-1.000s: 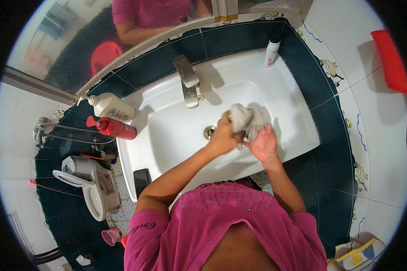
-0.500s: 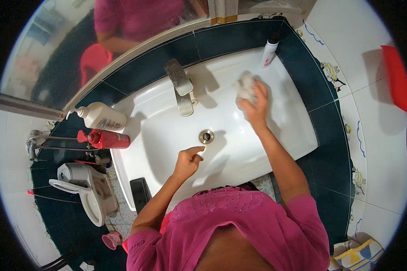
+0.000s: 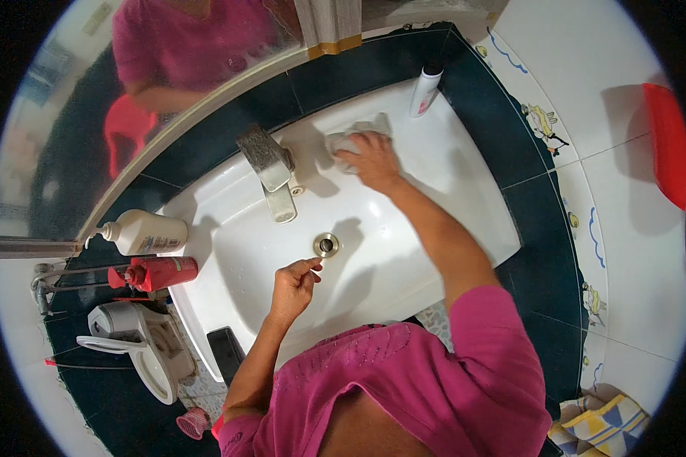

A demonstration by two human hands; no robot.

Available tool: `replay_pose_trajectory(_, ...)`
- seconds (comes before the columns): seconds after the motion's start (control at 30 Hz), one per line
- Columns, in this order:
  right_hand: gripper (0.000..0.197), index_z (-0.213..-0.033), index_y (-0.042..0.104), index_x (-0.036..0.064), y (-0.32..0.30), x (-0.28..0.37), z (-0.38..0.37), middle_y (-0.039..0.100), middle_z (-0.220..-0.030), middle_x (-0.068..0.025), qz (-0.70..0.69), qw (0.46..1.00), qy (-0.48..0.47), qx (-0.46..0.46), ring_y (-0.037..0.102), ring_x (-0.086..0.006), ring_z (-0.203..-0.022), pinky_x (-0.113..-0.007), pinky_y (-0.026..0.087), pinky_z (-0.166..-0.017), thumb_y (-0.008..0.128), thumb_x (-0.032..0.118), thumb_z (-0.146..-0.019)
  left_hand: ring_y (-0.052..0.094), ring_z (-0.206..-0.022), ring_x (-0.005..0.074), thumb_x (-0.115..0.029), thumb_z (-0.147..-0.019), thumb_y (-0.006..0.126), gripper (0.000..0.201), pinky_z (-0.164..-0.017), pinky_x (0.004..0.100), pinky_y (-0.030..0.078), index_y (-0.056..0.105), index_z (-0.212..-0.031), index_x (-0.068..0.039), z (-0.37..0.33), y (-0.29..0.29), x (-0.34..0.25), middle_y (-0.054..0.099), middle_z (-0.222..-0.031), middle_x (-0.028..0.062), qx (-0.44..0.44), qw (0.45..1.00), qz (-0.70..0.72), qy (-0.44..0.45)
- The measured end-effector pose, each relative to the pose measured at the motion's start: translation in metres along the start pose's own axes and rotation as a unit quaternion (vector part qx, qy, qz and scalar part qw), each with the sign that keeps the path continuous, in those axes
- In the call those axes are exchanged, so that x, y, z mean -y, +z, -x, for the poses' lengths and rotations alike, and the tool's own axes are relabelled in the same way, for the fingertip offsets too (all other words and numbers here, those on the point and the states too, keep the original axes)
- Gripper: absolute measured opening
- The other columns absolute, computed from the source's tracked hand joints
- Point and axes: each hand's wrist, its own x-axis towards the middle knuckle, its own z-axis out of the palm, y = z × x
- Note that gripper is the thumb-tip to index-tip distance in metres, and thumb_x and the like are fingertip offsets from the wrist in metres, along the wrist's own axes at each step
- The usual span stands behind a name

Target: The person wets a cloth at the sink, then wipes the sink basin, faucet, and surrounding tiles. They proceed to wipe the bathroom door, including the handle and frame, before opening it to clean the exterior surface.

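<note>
Head view
Right hand (image 3: 371, 158): pressed flat on a pale cloth (image 3: 351, 135), fingers spread over it, at the back rim of the white sink (image 3: 450, 183), right of the faucet (image 3: 270, 171).
Left hand (image 3: 293, 283): loosely curled, holding nothing, index finger extended toward the drain (image 3: 326, 244), just beside it inside the basin.
Cloth position: crumpled, on the sink ledge between faucet and white tube bottle (image 3: 424, 89).
Left of sink: white pump bottle (image 3: 143, 231) lying on its side; red bottle (image 3: 158, 273) directly below it, also lying.
Lower left: grey-white appliance (image 3: 133, 343); black rectangular object (image 3: 225, 354) at the sink edge.
Clothing: pink top (image 3: 411, 396).
</note>
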Motion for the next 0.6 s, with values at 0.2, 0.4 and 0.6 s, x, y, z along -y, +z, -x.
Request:
replay_pose_trajectory(0.2, 0.028, -0.097, 0.066, 0.0189, -0.078, -0.029, 0.084, 0.046, -0.117, -0.0060, 0.073, 0.980, -0.006, 0.185, 0.038, -0.0290, -0.108, -0.047, 0.033, -0.087, 0.064, 0.022, -0.069, 0.062, -0.064, 0.0175, 0.011, -0.073, 0.041, 0.031, -0.059, 0.0273, 0.049, 0.061, -0.096, 0.007, -0.008, 0.008, -0.005, 0.064, -0.079, 0.0144, 0.013, 1.000, 0.011, -0.021)
replay_pose_trajectory(0.4, 0.035, -0.090, 0.068, 0.0114, -0.111, 0.026, 0.180, 0.051, -0.103, -0.0069, 0.010, 0.969, 0.064, 0.239, 0.044, -0.0284, -0.097, -0.044, 0.036, -0.076, 0.066, 0.041, -0.070, 0.060, -0.066, 0.0156, 0.011, -0.077, 0.038, 0.033, -0.061, 0.0263, 0.049, 0.060, -0.100, 0.005, -0.008, 0.004, -0.008, 0.063, -0.083, 0.0124, 0.059, 0.998, -0.033, 0.004)
replay_pose_trajectory(0.6, 0.047, -0.089, 0.067, 0.0085, -0.133, 0.049, 0.180, 0.052, -0.090, -0.0106, -0.215, 0.896, 0.184, 0.342, 0.050, -0.0297, -0.084, -0.042, 0.041, -0.073, 0.059, 0.052, -0.074, 0.061, -0.066, 0.0149, 0.007, -0.079, 0.037, 0.031, -0.060, 0.0257, 0.049, 0.060, -0.100, 0.007, 0.004, -0.003, 0.006, 0.063, -0.082, 0.0123, 0.031, 0.999, 0.022, -0.039)
